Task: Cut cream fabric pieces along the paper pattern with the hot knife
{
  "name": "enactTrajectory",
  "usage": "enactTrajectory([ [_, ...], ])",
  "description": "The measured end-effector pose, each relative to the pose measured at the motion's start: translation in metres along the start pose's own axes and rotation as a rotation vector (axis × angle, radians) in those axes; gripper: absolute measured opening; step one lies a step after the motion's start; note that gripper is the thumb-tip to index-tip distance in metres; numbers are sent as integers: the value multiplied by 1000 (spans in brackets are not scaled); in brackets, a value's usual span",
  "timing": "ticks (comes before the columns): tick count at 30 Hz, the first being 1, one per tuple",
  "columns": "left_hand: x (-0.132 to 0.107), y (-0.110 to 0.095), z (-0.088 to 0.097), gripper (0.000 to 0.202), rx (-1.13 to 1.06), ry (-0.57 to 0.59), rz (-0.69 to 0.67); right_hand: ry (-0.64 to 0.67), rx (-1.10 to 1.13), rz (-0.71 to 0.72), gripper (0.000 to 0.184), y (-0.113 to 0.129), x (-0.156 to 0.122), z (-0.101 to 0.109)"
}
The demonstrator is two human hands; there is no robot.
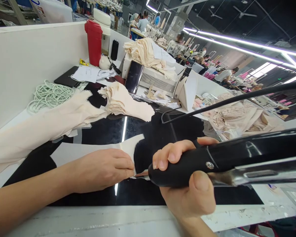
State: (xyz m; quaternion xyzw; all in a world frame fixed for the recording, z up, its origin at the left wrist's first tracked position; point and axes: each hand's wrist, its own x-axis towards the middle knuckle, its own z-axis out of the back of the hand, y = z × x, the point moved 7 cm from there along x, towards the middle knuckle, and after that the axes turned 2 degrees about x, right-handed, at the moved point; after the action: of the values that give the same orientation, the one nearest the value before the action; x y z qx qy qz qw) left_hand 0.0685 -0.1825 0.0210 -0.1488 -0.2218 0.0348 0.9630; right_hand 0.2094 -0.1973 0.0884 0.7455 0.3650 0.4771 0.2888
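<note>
My left hand (102,169) pinches the edge of a pale cut fabric piece (81,153) on the dark glossy work surface. My right hand (187,184) is wrapped round a black, thick-bodied handheld tool (177,168) with a long metal lever along its side. From the tool's near end a thin coppery tip (141,174) reaches the fabric edge, right beside my left fingertips. The fabric's curved end stands out past my left hand. Whether the tip touches the cloth, I cannot tell.
Behind lie a stack of cream fabric pieces (128,102) and longer cream fabric (46,123). Pale green cord (51,95), a phone (134,77), a red cup (93,42) and a vented white box (158,82) stand farther back. A black cable (224,100) crosses at right.
</note>
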Motion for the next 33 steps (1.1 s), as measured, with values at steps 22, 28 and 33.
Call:
enactTrajectory([
  [22,-2,-5,7,20,-134,44,84,-4,-13,86,37,9,7,12],
  [28,3,-28,9,19,-187,191,109,-167,-67,124,32,10,31,46],
  [33,16,-29,25,29,50,24,38,-171,-58,134,40,4,35,57],
])
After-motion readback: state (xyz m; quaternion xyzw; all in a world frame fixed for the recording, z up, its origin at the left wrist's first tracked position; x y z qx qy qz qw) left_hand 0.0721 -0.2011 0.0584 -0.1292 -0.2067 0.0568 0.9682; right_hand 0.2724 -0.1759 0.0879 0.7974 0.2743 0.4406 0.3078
